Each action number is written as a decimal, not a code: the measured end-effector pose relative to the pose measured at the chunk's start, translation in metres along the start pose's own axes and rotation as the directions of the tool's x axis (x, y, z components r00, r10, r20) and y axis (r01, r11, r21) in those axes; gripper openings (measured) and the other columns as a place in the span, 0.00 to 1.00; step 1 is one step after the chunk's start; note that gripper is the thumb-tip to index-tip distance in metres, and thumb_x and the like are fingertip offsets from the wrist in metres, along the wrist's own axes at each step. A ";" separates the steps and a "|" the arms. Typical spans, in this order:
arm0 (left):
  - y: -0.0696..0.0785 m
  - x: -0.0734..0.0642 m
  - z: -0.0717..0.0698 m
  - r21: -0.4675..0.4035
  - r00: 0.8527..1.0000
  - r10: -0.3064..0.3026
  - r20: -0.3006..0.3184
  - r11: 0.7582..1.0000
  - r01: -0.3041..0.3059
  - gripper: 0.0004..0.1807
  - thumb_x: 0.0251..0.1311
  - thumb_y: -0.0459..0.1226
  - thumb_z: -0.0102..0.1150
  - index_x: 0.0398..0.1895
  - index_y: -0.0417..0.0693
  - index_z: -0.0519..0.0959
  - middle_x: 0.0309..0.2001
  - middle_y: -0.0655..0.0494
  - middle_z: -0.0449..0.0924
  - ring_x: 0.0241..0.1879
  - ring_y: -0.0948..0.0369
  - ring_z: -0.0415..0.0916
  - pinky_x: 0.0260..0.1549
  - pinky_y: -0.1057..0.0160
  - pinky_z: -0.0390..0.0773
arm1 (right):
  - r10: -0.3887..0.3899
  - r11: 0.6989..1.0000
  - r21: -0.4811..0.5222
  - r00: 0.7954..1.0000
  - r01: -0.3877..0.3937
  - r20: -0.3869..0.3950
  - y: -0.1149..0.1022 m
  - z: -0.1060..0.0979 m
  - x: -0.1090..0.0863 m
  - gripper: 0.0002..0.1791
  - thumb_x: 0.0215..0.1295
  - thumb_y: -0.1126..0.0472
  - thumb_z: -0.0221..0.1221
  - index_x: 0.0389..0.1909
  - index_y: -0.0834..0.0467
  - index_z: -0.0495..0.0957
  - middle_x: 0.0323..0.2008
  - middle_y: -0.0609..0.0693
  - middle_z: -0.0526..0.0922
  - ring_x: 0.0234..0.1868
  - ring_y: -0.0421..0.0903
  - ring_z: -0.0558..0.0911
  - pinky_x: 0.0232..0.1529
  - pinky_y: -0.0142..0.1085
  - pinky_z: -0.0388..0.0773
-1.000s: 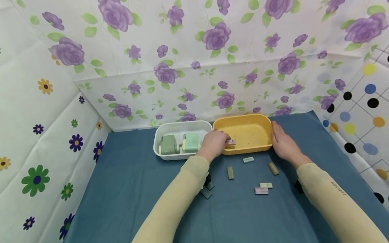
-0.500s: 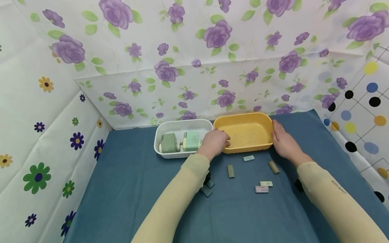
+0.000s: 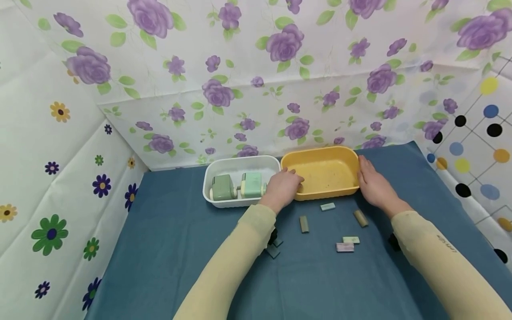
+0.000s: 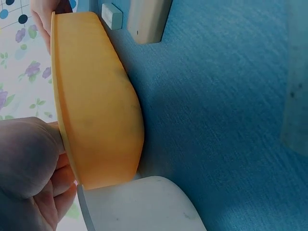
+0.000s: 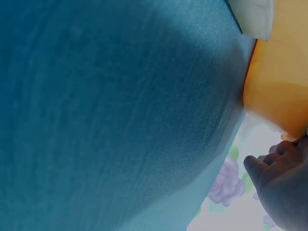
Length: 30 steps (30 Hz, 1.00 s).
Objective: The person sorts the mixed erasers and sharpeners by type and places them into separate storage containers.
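My left hand [image 3: 282, 186] lies over the left end of a yellow plastic basket [image 3: 326, 195]. In the left wrist view the thumb goes behind the rim, and the fingers bend beside it; I cannot tell whether a small block is still between them. My right hand [image 3: 374, 184] rests straight-fingered against the basket's right end. Touching the yellow basket on the left is a white basket [image 3: 212, 178], which holds two crank pencil sharpeners, one dark green [image 3: 222, 187] and one mint [image 3: 251, 185]. My left hand covers the white basket's right end.
Eraser-like blocks lie on the blue cloth: a pale one [image 3: 327, 206], two olive ones [image 3: 304, 224] [image 3: 361, 218], a pink one [image 3: 345, 247] beside a light green one [image 3: 350, 239]. Dark flat pieces [image 3: 273, 251] lie by the left sleeve. A flowered sheet [image 3: 180, 124] stands behind.
The pink block seen at my left fingertips a second ago is out of sight. The left fingers have shifted slightly at the yellow basket's rim. My right hand has stayed against the basket.
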<state>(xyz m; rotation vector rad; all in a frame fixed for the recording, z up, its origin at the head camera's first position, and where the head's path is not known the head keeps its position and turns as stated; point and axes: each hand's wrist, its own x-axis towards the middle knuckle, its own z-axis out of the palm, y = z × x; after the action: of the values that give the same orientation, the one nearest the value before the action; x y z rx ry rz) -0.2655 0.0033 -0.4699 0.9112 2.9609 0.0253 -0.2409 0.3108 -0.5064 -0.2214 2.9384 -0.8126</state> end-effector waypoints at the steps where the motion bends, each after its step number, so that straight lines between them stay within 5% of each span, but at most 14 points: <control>1: 0.000 0.000 0.000 -0.003 1.000 -0.002 -0.005 1.000 0.002 0.14 0.81 0.41 0.59 0.60 0.59 0.89 0.59 0.63 0.88 0.71 0.59 0.75 0.79 0.58 0.60 | 0.000 1.000 -0.001 1.000 0.000 0.000 0.000 0.000 0.001 0.36 0.91 0.53 0.33 0.86 0.65 0.31 0.85 0.68 0.36 0.84 0.69 0.40 0.81 0.65 0.43; 20: 0.003 -0.013 -0.001 -0.025 0.991 0.033 -0.129 0.999 -0.036 0.15 0.79 0.43 0.62 0.63 0.55 0.87 0.60 0.61 0.87 0.74 0.56 0.72 0.78 0.54 0.63 | 0.001 1.000 -0.010 1.000 0.000 0.016 -0.001 -0.003 0.002 0.36 0.91 0.53 0.31 0.85 0.67 0.29 0.85 0.69 0.33 0.84 0.70 0.39 0.81 0.64 0.41; 30: -0.001 -0.027 -0.005 -0.053 0.993 0.024 -0.112 0.998 -0.030 0.21 0.82 0.49 0.56 0.69 0.54 0.83 0.67 0.59 0.82 0.77 0.56 0.67 0.80 0.56 0.57 | 0.005 1.000 -0.011 1.000 -0.005 0.008 -0.001 -0.001 0.002 0.36 0.91 0.52 0.32 0.85 0.67 0.30 0.85 0.68 0.34 0.84 0.69 0.39 0.81 0.64 0.42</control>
<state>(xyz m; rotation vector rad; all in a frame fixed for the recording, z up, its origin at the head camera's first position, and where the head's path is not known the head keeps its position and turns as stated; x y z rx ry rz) -0.2440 -0.0126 -0.4641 0.9739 3.0325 0.1623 -0.2430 0.3103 -0.5051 -0.2176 2.9356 -0.7928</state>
